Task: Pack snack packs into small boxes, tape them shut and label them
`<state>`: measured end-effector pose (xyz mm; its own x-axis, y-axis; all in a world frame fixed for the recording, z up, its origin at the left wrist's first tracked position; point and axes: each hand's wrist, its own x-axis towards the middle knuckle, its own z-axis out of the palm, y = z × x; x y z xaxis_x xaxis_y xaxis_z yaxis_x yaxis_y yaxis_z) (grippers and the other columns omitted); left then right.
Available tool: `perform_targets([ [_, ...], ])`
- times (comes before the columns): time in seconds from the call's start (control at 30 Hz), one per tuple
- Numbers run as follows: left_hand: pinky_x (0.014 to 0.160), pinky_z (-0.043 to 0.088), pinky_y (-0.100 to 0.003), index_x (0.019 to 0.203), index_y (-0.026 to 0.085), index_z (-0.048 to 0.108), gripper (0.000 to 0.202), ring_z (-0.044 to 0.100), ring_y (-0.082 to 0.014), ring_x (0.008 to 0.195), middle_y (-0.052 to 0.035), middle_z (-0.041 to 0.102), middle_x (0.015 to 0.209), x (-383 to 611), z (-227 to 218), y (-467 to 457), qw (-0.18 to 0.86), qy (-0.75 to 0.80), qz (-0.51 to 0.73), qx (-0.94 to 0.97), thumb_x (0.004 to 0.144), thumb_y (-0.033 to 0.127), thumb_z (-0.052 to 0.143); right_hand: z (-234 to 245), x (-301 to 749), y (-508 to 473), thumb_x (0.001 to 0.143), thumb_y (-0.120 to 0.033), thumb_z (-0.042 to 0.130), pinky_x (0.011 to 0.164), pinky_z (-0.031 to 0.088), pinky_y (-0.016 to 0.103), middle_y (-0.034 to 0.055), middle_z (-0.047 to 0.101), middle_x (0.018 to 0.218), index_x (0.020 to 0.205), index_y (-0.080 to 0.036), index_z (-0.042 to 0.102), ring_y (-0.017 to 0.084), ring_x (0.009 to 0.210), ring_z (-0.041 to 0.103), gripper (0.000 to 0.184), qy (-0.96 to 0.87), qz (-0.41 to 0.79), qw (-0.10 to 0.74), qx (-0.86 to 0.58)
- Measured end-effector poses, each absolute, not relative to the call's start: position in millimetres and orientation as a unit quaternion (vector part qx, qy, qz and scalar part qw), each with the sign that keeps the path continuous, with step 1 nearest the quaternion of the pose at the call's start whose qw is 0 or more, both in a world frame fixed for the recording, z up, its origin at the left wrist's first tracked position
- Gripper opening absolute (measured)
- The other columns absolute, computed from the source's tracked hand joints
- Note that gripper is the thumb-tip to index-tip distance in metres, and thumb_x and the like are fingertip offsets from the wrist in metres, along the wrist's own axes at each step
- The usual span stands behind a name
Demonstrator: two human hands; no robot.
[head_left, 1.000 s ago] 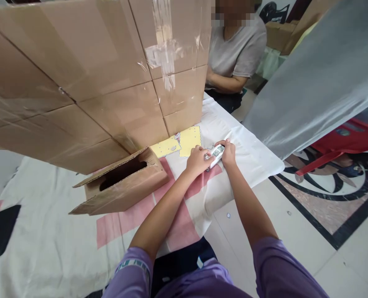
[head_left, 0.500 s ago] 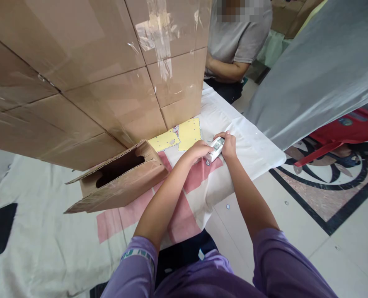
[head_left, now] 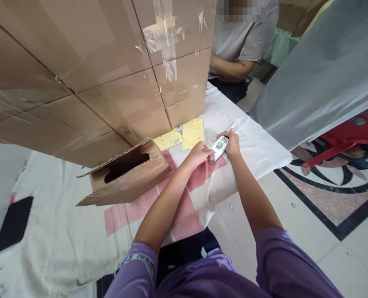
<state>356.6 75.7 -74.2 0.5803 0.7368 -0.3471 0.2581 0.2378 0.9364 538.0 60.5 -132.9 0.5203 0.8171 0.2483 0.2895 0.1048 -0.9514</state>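
Both forearms extend forward from purple sleeves [head_left: 274, 265] and converge over the cloth-covered desk [head_left: 62, 244]. The left hand [head_left: 199, 152] pinches the near end of a small white device [head_left: 219, 147]; the right hand [head_left: 233, 142] closes its fingers around the far end. The device is held just above the cloth near the desk edge. Risk: a slip of either grip would likely drop it onto the tiled floor [head_left: 311, 256]. An open carton [head_left: 128, 174] lies to the left; yellow sheets [head_left: 184, 136] lie beyond; stacked cartons [head_left: 87, 70] stand behind. A seated person [head_left: 243, 41] is farthest.
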Motion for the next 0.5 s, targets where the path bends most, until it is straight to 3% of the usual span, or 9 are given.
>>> perform_targets([
  [0.17, 0.058, 0.037, -0.023, 0.095, 0.023, 0.041, 0.016, 0.054, -0.0102, 0.053, 0.0056, 0.063, 0.058, 341, -91, 64, 0.665, 0.416, 0.2, 0.587, 0.094, 0.017, 0.056, -134, 539, 61, 0.092, -0.086, 0.019, 0.063, 0.045, 0.034, 0.0063, 0.068, 0.062, 0.065, -0.021, 0.073, 0.021, 0.064, 0.064, 0.088, -0.437, 0.222, 0.599, -0.634],
  [0.5, 0.069, 0.04, -0.027, 0.089, 0.026, 0.047, 0.019, 0.062, -0.0154, 0.064, 0.0074, 0.063, 0.062, 343, -122, 58, 0.586, 0.428, 0.225, 0.65, 0.09, 0.027, 0.065, -135, 540, 62, 0.095, -0.082, 0.024, 0.064, 0.045, 0.034, 0.006, 0.069, 0.065, 0.065, -0.022, 0.073, 0.021, 0.066, 0.065, 0.083, -0.441, 0.219, 0.597, -0.633],
])
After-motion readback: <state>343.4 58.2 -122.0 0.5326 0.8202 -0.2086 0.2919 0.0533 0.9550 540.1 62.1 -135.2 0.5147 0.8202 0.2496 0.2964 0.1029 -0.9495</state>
